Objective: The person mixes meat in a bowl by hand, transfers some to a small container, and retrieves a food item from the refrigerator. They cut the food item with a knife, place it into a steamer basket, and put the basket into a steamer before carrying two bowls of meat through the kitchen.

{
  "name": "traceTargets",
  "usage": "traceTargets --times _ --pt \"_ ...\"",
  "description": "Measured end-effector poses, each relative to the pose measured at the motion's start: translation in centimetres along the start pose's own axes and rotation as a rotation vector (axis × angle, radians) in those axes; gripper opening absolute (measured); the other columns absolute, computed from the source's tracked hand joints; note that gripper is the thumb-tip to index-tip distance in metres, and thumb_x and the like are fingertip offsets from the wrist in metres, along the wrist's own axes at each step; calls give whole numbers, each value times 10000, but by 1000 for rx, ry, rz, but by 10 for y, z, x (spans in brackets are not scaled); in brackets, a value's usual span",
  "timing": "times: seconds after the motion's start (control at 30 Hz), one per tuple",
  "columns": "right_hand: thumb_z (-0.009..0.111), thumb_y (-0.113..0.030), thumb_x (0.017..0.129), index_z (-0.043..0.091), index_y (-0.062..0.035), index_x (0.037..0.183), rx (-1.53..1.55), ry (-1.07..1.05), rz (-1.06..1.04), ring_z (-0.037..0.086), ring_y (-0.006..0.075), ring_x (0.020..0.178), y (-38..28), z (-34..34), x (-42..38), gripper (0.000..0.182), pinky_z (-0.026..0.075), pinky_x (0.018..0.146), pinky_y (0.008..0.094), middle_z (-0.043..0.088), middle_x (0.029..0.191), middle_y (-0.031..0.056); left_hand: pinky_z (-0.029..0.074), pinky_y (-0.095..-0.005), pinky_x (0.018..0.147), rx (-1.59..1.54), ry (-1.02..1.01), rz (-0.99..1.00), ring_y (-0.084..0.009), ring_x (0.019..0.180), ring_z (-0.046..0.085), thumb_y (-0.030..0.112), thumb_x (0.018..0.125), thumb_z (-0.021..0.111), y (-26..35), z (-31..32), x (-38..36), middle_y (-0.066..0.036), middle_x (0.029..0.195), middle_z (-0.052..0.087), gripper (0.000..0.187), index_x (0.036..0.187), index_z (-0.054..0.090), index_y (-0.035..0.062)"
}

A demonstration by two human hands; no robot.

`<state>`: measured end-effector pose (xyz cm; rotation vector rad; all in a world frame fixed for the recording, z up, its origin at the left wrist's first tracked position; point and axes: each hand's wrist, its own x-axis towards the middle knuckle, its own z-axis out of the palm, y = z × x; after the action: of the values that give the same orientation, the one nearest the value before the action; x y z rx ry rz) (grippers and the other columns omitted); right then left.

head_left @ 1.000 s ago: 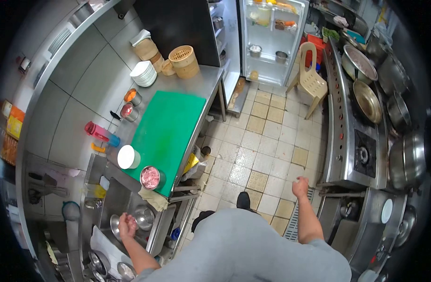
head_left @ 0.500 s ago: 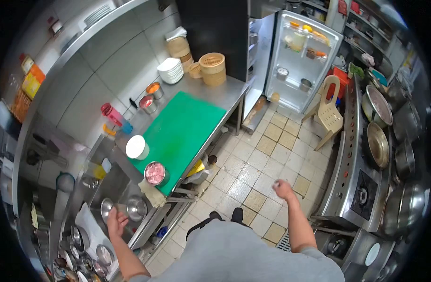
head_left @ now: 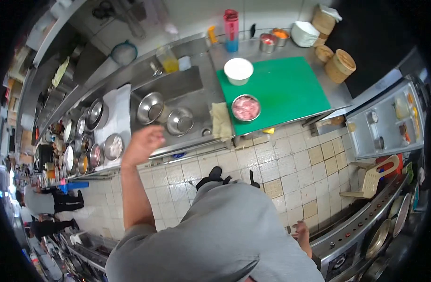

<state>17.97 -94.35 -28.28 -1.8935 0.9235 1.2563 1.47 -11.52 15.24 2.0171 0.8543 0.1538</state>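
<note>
Over the front edge of the sink (head_left: 192, 77), my left hand (head_left: 145, 142) hangs with loosely bent fingers, somewhat apart, and nothing in it. Close beyond it in the sink are two metal bowls (head_left: 151, 107) (head_left: 180, 121), which it does not appear to touch. My right hand (head_left: 301, 232) is low on the right beside my body, above the tiled floor near the stove. Its fingers are apart and no object shows in them. A metal container of raw meat pieces (head_left: 246, 108) and a white tub (head_left: 238, 71) stand on the green cutting board (head_left: 288, 89).
A beige cloth (head_left: 220, 121) hangs at the counter edge. Left of the sink sit several metal bowls (head_left: 97, 114) of ingredients. On the right are an open fridge door (head_left: 387, 120), a plastic chair (head_left: 373, 181) and the stove (head_left: 351, 235). Two people (head_left: 39, 202) stand far left.
My view and body have turned left, bringing the sink and bowl counter more into view. The fridge and chair have shifted right. My right hand has dropped closer to my side.
</note>
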Motion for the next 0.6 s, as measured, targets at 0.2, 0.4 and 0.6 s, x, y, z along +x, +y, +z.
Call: traceTargets --times 0.2,0.4,0.6 --pt "604 -251 907 660 -17 988 -356 -287 -35 655 339 650 43 108 -1 254 574 616 504 679 832 222 499 -391 833 164 527 1075 -300 963 613 294 725 774 137 -107 -19 -185 981 680 479 1069 718 -35" --pt "705 -304 848 696 -53 1152 -271 392 -510 694 374 1014 -29 204 -120 395 549 901 414 725 1070 214 544 -291 879 497 -209 2052 -140 1047 466 630 981 490 281 -129 -19 -15 1190 457 909 1597 80 101" --pt "678 -342 872 700 -47 1056 73 530 -637 692 383 937 29 266 -245 348 551 818 446 719 1042 216 540 -303 850 134 -232 2379 -151 1003 480 585 983 497 308 -54 -39 -25 1142 474 805 1516 144 96"
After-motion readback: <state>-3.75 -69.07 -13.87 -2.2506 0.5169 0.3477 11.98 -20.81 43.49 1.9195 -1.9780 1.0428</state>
